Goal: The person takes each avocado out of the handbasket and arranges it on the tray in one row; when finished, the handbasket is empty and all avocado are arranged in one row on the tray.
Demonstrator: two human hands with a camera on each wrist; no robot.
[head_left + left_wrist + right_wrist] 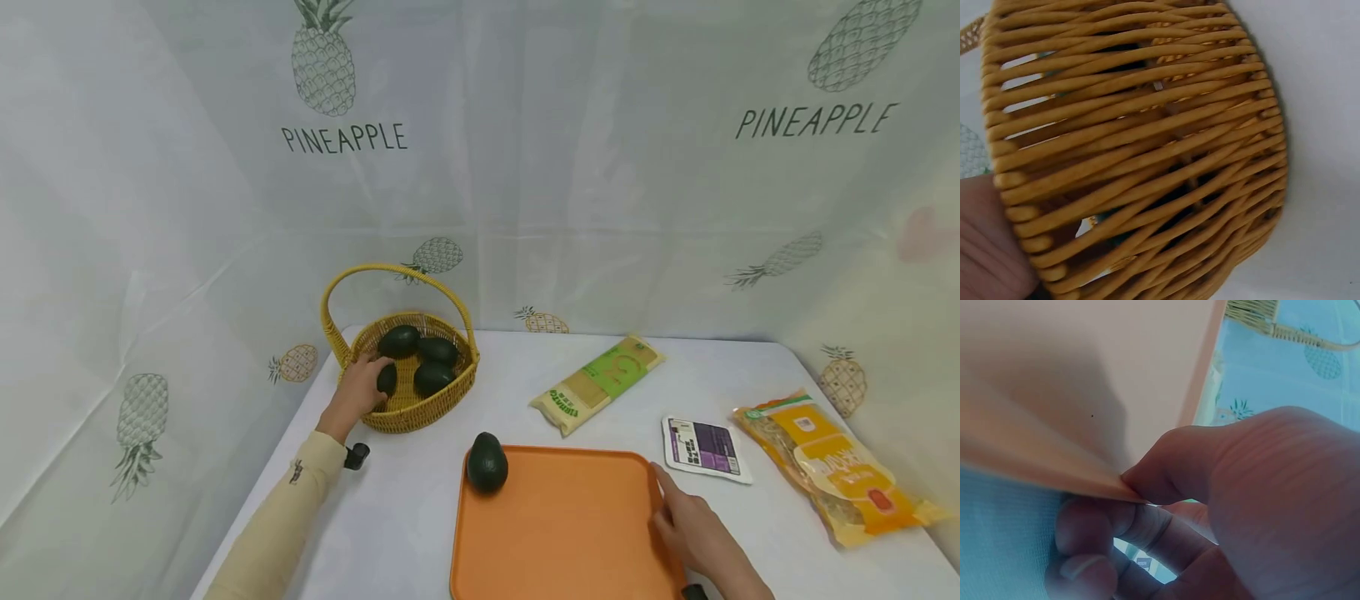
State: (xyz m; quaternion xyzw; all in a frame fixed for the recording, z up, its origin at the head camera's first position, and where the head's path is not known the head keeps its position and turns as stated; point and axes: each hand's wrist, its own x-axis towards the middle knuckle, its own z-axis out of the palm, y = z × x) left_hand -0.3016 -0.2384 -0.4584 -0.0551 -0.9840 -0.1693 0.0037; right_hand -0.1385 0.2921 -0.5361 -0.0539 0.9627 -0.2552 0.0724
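Reaching over the near left rim of a yellow wicker basket (412, 414), my left hand (362, 385) has its fingers and thumb curled round a dark green avocado (387, 379). Several more avocados (433, 377) lie inside the basket. From the left wrist, the basket's woven wall (1147, 137) hides most of the fingers and the fruit. My right hand (693, 529) pinches the right edge of an orange tray (570, 525), thumb (1179, 459) above the rim and fingers beneath. One avocado (487, 463) rests in the tray's far left corner.
Behind the tray lies a green and yellow pack of noodles (597, 385). To the tray's right are a small purple and white packet (705, 448) and a large orange and yellow bag (836, 467). The basket's tall handle (397, 268) arches over it. A pineapple-print curtain (540, 167) hangs behind the table.
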